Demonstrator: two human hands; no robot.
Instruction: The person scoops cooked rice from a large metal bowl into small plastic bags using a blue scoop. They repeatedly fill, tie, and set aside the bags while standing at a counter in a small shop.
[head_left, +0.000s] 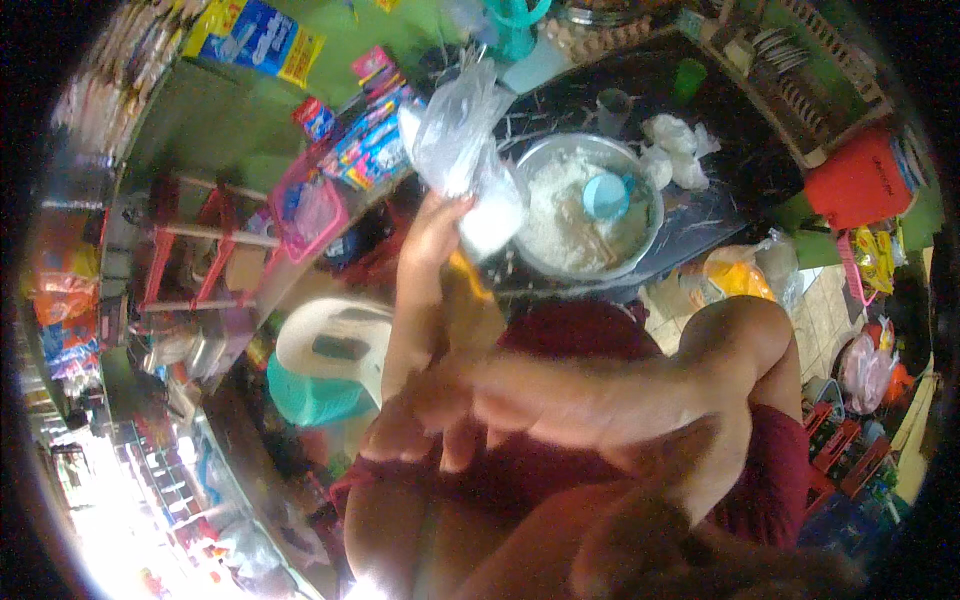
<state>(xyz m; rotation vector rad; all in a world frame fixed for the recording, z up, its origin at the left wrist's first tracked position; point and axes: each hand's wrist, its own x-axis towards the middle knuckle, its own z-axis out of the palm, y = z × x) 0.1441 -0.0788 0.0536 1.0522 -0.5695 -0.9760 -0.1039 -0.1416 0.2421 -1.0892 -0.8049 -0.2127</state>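
Note:
My left hand (433, 229) grips a clear plastic bag (459, 135) with white contents bulging at its bottom, beside the left rim of a round metal basin (651, 240). White, loose-looking material (551, 187) lies in the basin, and a light blue plastic cup (606, 196) rests on it. My right forearm crosses in front of my body. My blurred right hand (442, 412) is by my left forearm near the elbow, its fingers apart with nothing visible in them; whether it touches the arm I cannot tell. Several filled white plastic bags (681, 154) sit right of the basin.
The basin stands on a dark marbled tabletop (701, 214). Behind it are a grey cup (615, 109), a green cup (690, 79) and a large jar (596, 30). A white plastic chair (330, 319) is at left, a pink basket (309, 214) beyond it, a red container (859, 180) at right.

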